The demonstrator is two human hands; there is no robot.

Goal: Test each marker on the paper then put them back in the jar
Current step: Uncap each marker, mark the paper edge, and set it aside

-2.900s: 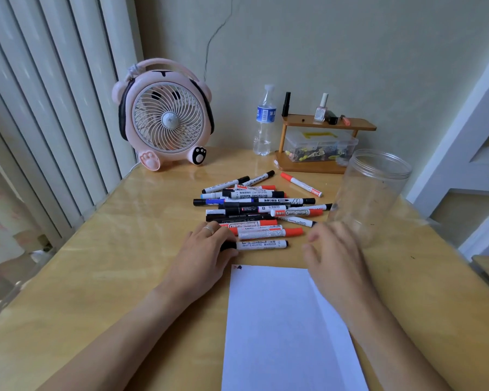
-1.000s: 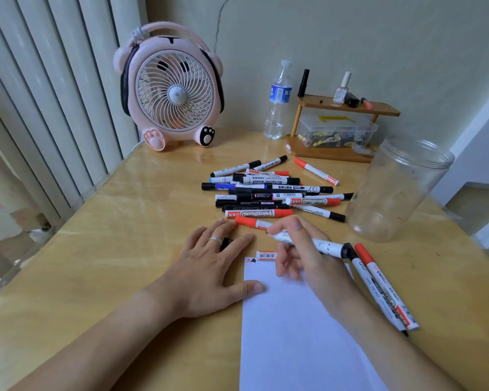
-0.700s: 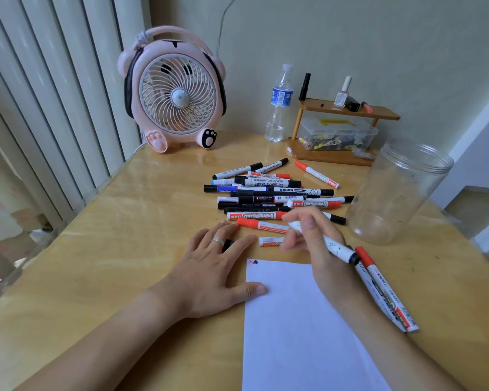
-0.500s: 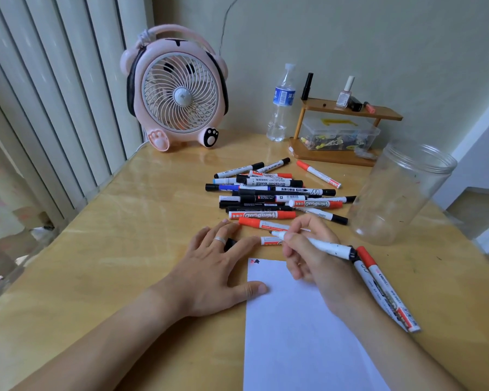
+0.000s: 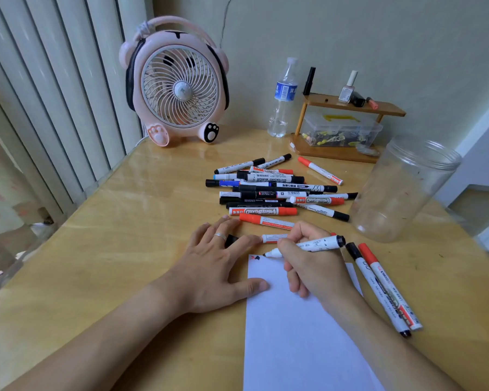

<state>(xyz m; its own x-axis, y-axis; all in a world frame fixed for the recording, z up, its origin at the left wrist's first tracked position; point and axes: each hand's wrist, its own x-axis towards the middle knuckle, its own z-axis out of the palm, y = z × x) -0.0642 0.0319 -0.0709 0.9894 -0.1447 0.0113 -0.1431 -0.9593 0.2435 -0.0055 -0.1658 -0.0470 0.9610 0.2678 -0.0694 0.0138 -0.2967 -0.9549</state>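
My right hand (image 5: 314,266) pinches a marker (image 5: 308,246) with its cap off, and the black tip sits at the top edge of the paper (image 5: 294,334), beside some small marks. My left hand (image 5: 218,266) lies flat and spread on the desk (image 5: 110,249), its thumb pressing the paper's left edge. I think I am testing this marker now. Next I must draw a short line, cap it, and drop it in the jar (image 5: 404,190), which stands past my right hand. More markers (image 5: 274,190) wait in a pile just beyond my fingers.
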